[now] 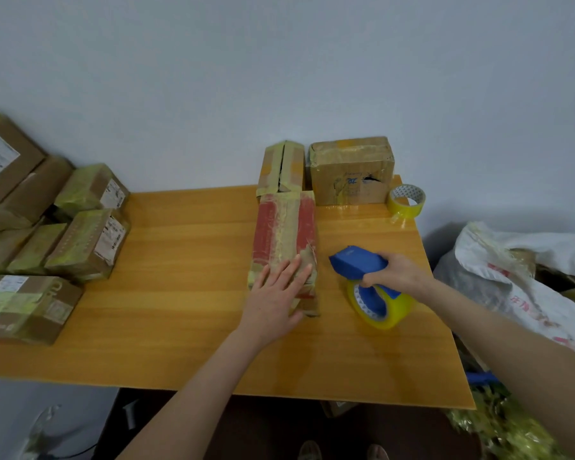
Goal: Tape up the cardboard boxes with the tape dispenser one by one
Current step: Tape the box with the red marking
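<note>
The left hand (277, 295) lies flat, fingers straight, on the near end of a long red-and-brown cardboard box (284, 240) in the middle of the wooden table (180, 293). Just right of it, the right hand (397, 273), arm reaching in from the near right, grips the blue tape dispenser (367, 280), whose yellow roll rests on the tabletop.

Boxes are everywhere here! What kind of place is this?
Probably a parcel-packing corner. Taped, labelled boxes are piled at the left of the wooden table, a spare tape roll sits at its far corner, and the right hand grips a blue tape dispenser.
</note>
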The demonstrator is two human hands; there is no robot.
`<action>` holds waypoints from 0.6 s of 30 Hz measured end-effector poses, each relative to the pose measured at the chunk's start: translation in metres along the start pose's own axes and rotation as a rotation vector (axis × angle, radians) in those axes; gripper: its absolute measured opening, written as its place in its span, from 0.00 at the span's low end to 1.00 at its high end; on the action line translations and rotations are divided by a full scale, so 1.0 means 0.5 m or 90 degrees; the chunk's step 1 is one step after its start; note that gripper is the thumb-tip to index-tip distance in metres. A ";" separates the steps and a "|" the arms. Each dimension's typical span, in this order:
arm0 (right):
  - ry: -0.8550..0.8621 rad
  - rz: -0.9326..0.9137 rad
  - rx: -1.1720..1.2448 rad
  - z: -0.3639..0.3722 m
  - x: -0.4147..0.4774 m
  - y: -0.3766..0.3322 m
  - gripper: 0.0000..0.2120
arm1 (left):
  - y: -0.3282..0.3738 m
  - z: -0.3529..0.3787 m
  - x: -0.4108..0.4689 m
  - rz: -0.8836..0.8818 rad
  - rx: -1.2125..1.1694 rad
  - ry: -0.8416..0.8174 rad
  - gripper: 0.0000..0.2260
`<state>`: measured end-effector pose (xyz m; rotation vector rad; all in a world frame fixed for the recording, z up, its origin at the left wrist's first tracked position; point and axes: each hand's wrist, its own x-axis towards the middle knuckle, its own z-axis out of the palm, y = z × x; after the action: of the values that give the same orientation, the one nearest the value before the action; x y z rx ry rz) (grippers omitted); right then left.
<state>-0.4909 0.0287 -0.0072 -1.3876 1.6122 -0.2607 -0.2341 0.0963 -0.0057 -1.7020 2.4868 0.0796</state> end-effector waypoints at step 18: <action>0.151 -0.024 -0.015 0.089 -0.033 -0.030 0.28 | -0.028 -0.032 -0.006 -0.116 -0.401 0.189 0.20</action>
<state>-0.4493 0.0557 -0.0117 -1.4486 1.7878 -0.4427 -0.2213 0.0920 0.0109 -2.3162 2.6749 0.7084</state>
